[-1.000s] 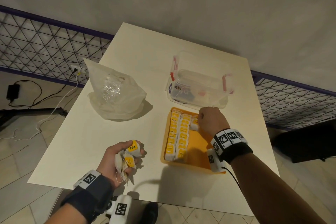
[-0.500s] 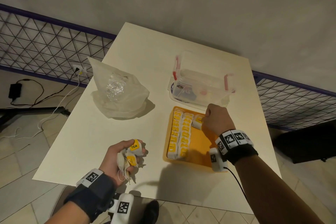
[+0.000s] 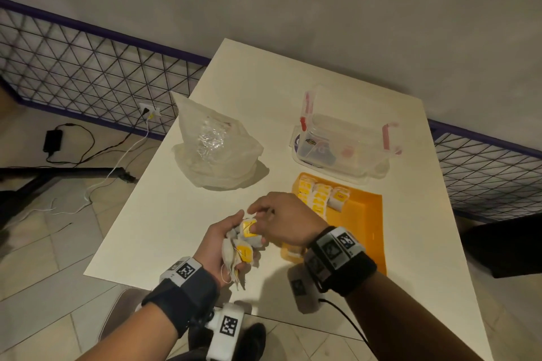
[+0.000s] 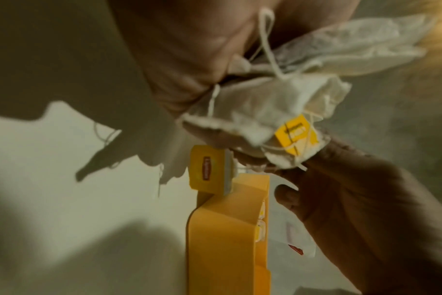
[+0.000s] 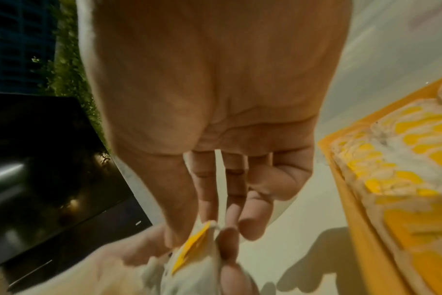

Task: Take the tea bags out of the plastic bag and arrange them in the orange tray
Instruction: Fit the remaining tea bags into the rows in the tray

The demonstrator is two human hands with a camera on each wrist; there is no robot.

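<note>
My left hand (image 3: 227, 239) is held over the table's near edge and grips a bunch of white tea bags with yellow tags (image 3: 242, 249), strings dangling; the left wrist view shows the bunch (image 4: 265, 111) close up. My right hand (image 3: 259, 215) has come to it, and thumb and forefinger pinch the top tea bag (image 5: 189, 249) by its tag end. The orange tray (image 3: 366, 214) lies just right of both hands. Rows of tea bags (image 3: 318, 195) fill its left side, partly hidden by my right hand. The crumpled plastic bag (image 3: 214, 149) sits at the far left.
A clear lidded container with red clips (image 3: 346, 141) stands just behind the tray. The white table (image 3: 164, 214) ends near my wrists. A wire fence (image 3: 88, 67) and cables on the floor lie to the left.
My right hand left the tray's third row and moved left to the bunch in my left hand, where it took hold of the top tea bag. The left hand stayed put.
</note>
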